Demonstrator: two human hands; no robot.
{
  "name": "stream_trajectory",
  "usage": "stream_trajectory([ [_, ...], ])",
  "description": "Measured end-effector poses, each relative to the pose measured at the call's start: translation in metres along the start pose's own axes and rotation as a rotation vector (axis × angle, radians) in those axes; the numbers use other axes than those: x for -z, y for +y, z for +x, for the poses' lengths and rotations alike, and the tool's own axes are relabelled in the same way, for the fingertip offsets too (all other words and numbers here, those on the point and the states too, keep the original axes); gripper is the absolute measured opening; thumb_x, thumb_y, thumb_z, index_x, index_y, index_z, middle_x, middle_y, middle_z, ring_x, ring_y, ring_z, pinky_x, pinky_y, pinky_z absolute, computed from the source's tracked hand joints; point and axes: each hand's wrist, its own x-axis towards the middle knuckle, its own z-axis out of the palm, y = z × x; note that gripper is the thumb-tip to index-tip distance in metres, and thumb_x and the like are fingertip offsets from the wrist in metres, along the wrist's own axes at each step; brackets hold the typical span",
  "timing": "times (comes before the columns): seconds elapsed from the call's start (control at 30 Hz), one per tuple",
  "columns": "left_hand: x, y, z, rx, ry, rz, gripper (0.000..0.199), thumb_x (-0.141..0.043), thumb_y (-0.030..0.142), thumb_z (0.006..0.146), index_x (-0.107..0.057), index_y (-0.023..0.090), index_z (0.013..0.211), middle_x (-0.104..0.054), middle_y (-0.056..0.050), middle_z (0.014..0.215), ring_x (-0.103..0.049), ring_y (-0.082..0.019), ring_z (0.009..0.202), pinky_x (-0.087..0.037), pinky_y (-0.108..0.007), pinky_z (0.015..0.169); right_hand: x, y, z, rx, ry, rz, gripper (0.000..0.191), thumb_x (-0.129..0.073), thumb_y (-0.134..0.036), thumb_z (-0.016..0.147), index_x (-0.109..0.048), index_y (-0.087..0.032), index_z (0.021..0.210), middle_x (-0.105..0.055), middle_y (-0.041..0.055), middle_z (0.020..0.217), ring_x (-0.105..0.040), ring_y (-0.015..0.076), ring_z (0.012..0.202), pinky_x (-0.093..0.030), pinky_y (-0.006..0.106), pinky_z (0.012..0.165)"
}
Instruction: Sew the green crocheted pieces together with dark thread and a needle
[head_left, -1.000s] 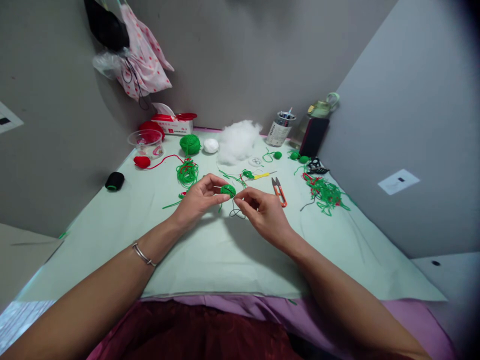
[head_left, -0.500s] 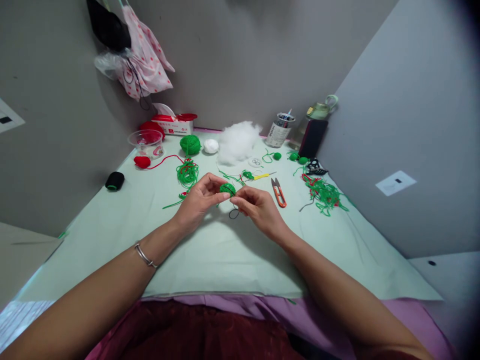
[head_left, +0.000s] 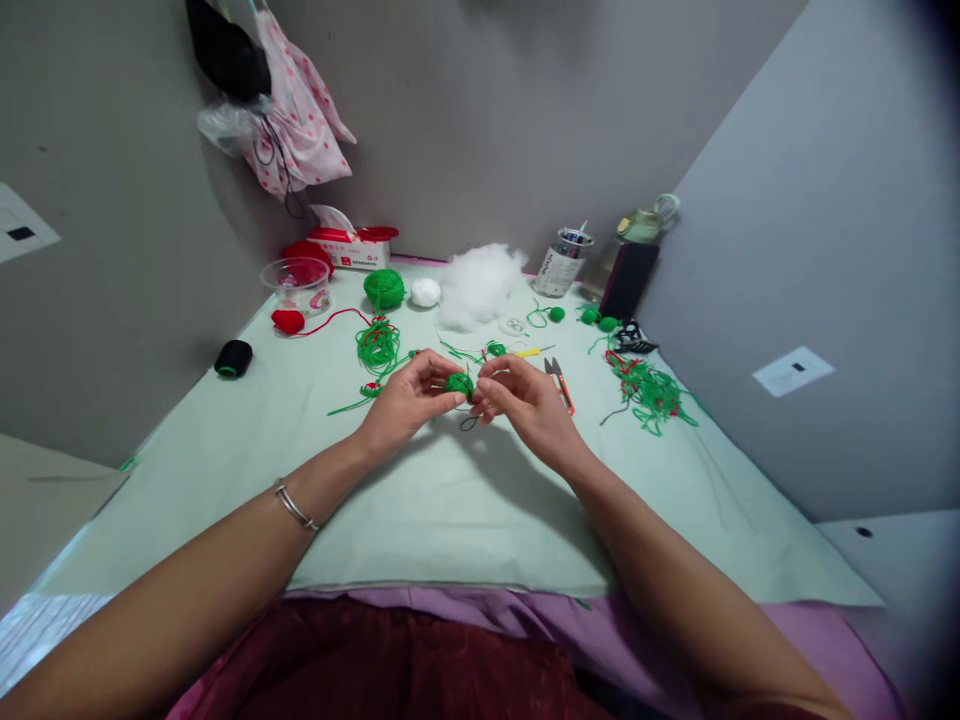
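Note:
Between thumb and fingers, my left hand holds a small green yarn piece above the middle of the table. My right hand is at the right side of this piece, thumb and fingertips bent close together; what they pinch, if anything, is too small to make out. A thin dark strand loops just below the piece. Behind the hands lie a yellow-handled hook and some green yarn. Orange-handled snips lie right behind my right hand, partly covered by it.
Green yarn ball, white stuffing and a tissue box stand at the back. Tangled yarn, a bottle and a tin are on the right. A black spool and clear tub are left.
My right hand has risen and its fingers have loosened at the green piece. It now covers part of the snips. My left hand keeps its hold, and the view has shifted slightly.

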Motion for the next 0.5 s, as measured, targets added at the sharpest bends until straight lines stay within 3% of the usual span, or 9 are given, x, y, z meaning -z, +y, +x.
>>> stream_trajectory([
  [0.13,-0.002,0.001,-0.001,0.023,-0.048,0.029,0.026,-0.077,0.026,0.078,-0.063,0.018,0.098,-0.065,-0.002,0.097,-0.062,-0.016,0.092,-0.047,-0.032,0.087,0.003,0.004,0.001,0.147,0.083,-0.248,0.017,-0.069,-0.035,0.086,-0.069,-0.018,0.087,-0.065,0.0026,0.083,-0.054,0.0098,0.063,-0.043,0.024,0.056],
  [0.27,-0.003,0.004,-0.002,0.069,-0.097,0.046,0.027,-0.077,0.025,0.077,-0.065,0.017,0.099,-0.065,-0.003,0.094,-0.061,-0.015,0.088,-0.047,-0.033,0.083,0.008,-0.003,0.006,0.061,0.105,-0.087,0.014,-0.075,-0.03,0.077,-0.068,-0.017,0.076,-0.06,0.0008,0.077,-0.045,0.0075,0.06,-0.037,0.022,0.052],
  [0.4,-0.003,0.005,-0.003,0.126,-0.139,0.034,0.028,-0.078,0.024,0.074,-0.065,0.017,0.098,-0.065,-0.003,0.092,-0.06,-0.016,0.085,-0.047,-0.033,0.08,0.025,-0.034,0.007,-0.02,0.221,0.264,0.029,-0.078,-0.039,0.071,-0.057,-0.021,0.082,-0.063,-0.0019,0.079,-0.041,0.0056,0.05,-0.027,0.018,0.04],
  [0.5,0.0,0.004,-0.002,0.145,-0.149,-0.004,0.027,-0.076,0.026,0.075,-0.066,0.018,0.098,-0.065,-0.004,0.093,-0.059,-0.016,0.086,-0.046,-0.034,0.08,0.054,-0.072,-0.001,-0.031,0.147,0.217,0.033,-0.079,-0.043,0.073,-0.053,-0.024,0.081,-0.052,-0.006,0.063,-0.048,0.0079,0.049,-0.038,0.021,0.044],
])
